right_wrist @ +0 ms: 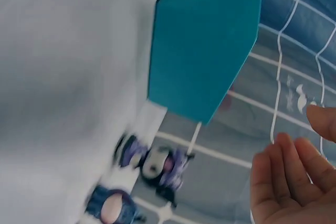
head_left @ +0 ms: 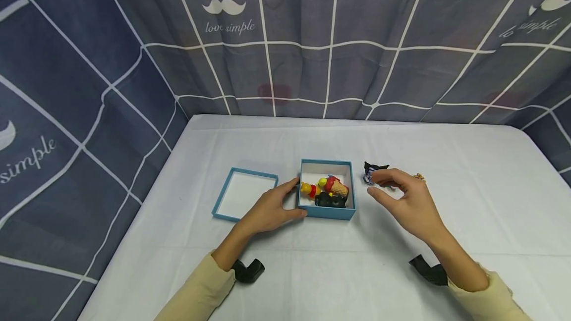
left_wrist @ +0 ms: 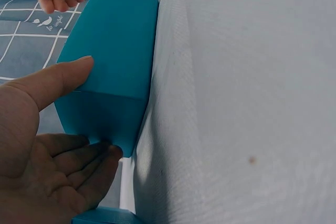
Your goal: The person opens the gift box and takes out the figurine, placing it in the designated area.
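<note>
Blue box (head_left: 331, 213), head view: frame's centre; left hand (head_left: 269, 210) touches its left side, right hand (head_left: 408, 202) near figurine (head_left: 369, 168).
Thumb (left_wrist: 63, 80), left wrist view: lies on box, fingers (left_wrist: 79, 163) loosely extended.
Right fingers (right_wrist: 266, 177), right wrist view: lower right, relaxed, gripping nothing.

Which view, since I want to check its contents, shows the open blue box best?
The head view: it looks into the blue box, showing the toys inside. The left wrist view shows only outer walls, partly covered by the left hand; the right wrist view, only the outside, cut off by the picture's top edge.
</note>
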The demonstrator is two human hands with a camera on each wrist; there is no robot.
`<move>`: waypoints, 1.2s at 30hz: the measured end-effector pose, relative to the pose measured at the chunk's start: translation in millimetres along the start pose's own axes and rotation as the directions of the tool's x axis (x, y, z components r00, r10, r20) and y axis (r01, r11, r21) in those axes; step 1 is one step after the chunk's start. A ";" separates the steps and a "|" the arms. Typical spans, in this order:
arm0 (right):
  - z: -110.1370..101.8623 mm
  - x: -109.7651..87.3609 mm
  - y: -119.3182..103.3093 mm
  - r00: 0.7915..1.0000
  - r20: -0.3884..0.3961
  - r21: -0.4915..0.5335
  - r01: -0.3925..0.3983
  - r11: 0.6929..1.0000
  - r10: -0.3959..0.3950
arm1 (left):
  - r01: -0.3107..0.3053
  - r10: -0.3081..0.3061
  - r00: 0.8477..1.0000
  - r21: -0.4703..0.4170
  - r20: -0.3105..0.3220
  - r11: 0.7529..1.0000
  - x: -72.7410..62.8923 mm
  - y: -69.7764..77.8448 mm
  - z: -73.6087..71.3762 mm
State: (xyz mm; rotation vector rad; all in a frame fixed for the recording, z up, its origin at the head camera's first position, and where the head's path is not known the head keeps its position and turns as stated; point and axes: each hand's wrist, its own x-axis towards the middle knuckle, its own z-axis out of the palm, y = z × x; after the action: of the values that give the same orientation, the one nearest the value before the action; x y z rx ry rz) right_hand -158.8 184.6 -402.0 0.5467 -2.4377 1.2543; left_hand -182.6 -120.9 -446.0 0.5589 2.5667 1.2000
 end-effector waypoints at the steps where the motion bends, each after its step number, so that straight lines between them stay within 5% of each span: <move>1: 2.7 0.4 -1.6 1.000 0.017 -0.002 0.004 1.000 -0.004 | 0.001 -0.001 1.000 -0.001 0.000 1.000 0.2 0.0 0.0; 11: 29.9 5.9 -10.0 0.984 0.179 0.012 -0.014 1.000 0.012 | 0.007 -0.007 1.000 0.000 0.000 1.000 0.1 -0.2 -0.1; 19: 52.0 14.9 -20.1 0.973 0.229 0.074 0.008 0.997 -0.025 | 0.010 -0.010 1.000 0.006 -0.002 1.000 1.1 -0.7 0.1; 26: 68.7 23.5 -24.1 0.972 0.227 0.013 0.063 0.998 -0.064 | -0.013 0.013 1.000 0.006 -0.005 1.000 0.1 -0.5 -0.8; 36: 86.7 38.3 -23.8 0.958 0.285 0.039 -0.036 0.999 0.023 | -0.009 0.009 1.000 0.011 0.001 1.000 -0.2 -0.7 -1.4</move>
State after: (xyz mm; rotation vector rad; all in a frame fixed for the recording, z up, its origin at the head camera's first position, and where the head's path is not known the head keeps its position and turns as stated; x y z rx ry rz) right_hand -191.4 93.5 -415.2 0.7533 -2.6652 1.3236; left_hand -183.1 -122.3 -445.6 0.5731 2.5738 1.1893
